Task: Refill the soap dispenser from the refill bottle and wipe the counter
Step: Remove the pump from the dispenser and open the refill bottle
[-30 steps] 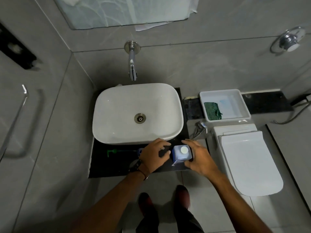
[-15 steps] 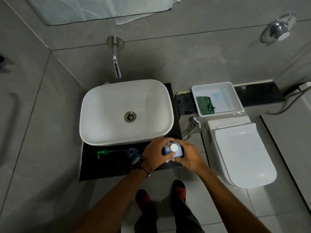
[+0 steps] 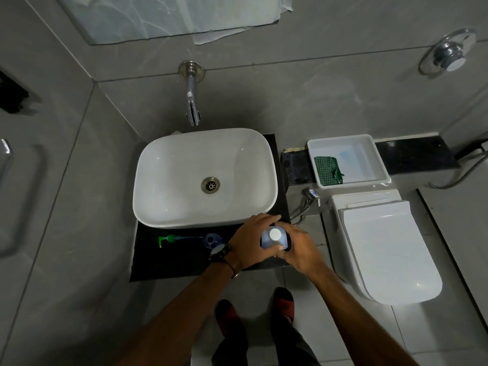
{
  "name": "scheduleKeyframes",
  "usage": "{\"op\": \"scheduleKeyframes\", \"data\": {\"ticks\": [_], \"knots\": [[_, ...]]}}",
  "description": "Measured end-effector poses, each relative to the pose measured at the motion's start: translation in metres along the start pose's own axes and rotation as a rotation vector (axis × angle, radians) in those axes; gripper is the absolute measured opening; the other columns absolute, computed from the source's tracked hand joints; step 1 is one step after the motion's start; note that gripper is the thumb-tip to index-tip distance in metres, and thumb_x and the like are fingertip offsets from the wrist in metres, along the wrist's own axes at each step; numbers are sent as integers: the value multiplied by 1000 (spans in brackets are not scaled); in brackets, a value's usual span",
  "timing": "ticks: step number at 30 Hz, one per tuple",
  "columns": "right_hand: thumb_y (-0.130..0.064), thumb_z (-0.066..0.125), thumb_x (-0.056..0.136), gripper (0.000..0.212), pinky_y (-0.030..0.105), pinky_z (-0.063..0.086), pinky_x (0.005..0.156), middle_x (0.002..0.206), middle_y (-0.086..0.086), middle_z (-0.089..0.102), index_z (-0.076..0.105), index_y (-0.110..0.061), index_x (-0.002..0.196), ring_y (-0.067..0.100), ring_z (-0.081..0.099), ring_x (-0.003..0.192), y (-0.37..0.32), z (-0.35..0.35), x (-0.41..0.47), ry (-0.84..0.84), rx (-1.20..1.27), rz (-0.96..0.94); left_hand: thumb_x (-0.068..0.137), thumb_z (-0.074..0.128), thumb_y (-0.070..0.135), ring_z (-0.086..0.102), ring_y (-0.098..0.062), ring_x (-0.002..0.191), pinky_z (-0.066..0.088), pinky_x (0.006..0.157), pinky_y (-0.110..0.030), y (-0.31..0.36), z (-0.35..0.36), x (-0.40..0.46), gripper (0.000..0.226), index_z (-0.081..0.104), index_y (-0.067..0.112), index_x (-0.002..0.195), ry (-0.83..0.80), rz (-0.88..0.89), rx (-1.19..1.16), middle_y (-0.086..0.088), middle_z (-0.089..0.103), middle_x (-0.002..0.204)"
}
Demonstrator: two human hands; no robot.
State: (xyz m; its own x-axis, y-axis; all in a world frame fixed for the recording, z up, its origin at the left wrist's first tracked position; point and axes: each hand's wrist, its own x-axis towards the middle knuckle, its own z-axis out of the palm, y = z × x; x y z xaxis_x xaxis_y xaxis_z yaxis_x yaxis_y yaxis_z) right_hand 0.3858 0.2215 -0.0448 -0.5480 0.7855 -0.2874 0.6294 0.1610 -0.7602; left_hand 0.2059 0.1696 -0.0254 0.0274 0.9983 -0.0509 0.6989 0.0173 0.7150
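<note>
White-capped refill bottle [image 3: 274, 237] gripped by both hands' curled fingers [image 3: 266, 220] (pump [image 3: 169, 238] lying just left) before the basin [image 3: 204, 178].

One head-worn wide-angle camera is looking steeply down from above at the left hand [image 3: 253, 240] and right hand [image 3: 298, 247], which are sitting low of centre. It is taking in the washbasin [image 3: 204, 178] beyond them and the toilet [image 3: 383, 249] to their right.
</note>
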Motion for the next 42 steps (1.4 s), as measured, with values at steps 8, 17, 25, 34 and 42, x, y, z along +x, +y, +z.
{"op": "scheduleKeyframes", "data": {"ticks": [8, 17, 25, 34, 42], "knots": [[-21, 88, 79, 72, 7, 35, 94, 135, 4, 63, 56, -13, 142, 18, 59, 121, 5, 6, 3, -19, -4, 56, 77, 76, 32, 57, -10, 111, 49, 95, -28, -5, -9, -3, 44, 64, 25, 119, -24, 66, 58, 7, 63, 121], [-27, 93, 71, 74, -2, 35, 81, 130, -1, 67, 59, -18, 137, 7, 57, 111, 6, 5, 3, -2, 12, 53, 85, 72, 28, 56, -8, 116, 34, 96, -14, -2, -10, 2, 41, 63, 31, 124, -79, 59, 57, 7, 64, 126], [-25, 93, 72, 75, 4, 38, 89, 131, 2, 67, 59, -18, 138, 12, 60, 112, 3, 7, 4, -9, 12, 41, 79, 74, 43, 60, -6, 99, 33, 81, -3, 3, -12, 1, 31, 68, 31, 107, 6, -27, 46, 10, 66, 110], [-14, 86, 78, 57, 30, 57, 93, 113, 2, 71, 60, -17, 129, 20, 68, 104, -1, 17, 8, -8, 56, 49, 74, 82, 38, 68, -15, 87, 53, 82, -23, 0, -6, 0, 36, 73, 16, 102, 102, -18, 104, -3, 73, 98], [-21, 98, 60, 75, 5, 53, 76, 106, -22, 68, 61, -32, 125, -14, 64, 98, -13, -7, 13, -16, 156, 53, 80, 80, 31, 71, -17, 90, 59, 83, -34, 18, -51, 3, 38, 74, 9, 110, 171, 51, 11, -7, 76, 101]]}}
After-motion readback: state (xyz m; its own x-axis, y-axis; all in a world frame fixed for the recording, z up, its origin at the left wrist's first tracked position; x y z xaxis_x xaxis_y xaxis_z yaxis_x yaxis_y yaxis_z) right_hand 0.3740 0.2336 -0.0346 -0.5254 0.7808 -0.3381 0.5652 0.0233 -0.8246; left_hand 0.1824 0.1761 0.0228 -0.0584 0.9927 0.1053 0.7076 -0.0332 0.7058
